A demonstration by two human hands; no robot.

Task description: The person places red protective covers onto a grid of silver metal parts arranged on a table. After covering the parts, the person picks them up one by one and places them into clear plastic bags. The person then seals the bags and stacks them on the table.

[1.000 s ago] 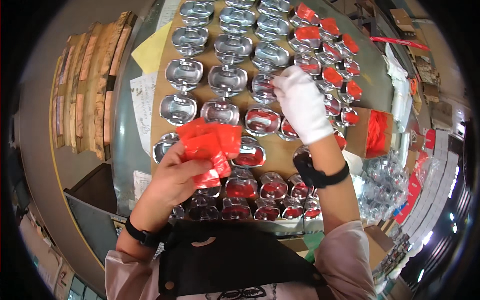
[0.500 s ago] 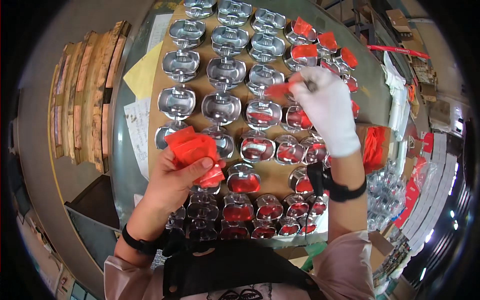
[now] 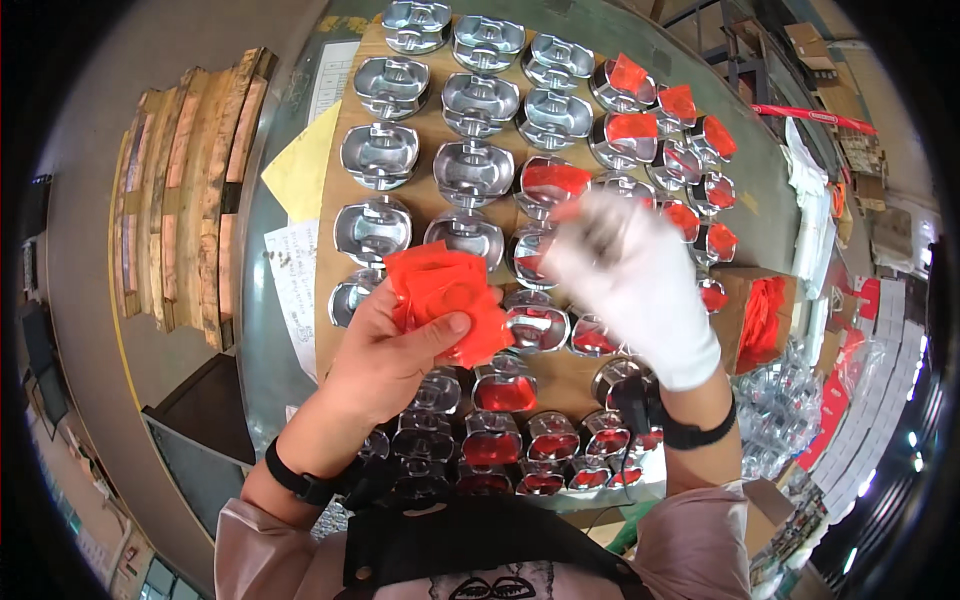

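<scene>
The left hand (image 3: 400, 345) is bare and grips a messy pile of flat red packets (image 3: 450, 290), with its thumb pressed on top. The pile is above the near part of the rows of shiny metal cups (image 3: 473, 172). The right hand (image 3: 640, 280) wears a white glove (image 3: 670, 310) and is over the cups to the right of the pile. It is blurry, and a bit of red shows by its fingertips, so I cannot tell if it is pinching something. Just past those fingertips, one cup has a red packet (image 3: 556, 180) lying across it.

The cups stand in rows on a brown cardboard sheet (image 3: 560, 380) on a green tabletop (image 3: 765, 210). Many cups on the right and near the person have red in or on them. A cardboard box (image 3: 722, 300) with more red packets in it sits right of the gloved hand. A yellow paper (image 3: 302, 165) and a white paper (image 3: 295, 290) lie along the left side. Farther left is a wooden pallet (image 3: 190, 200).
</scene>
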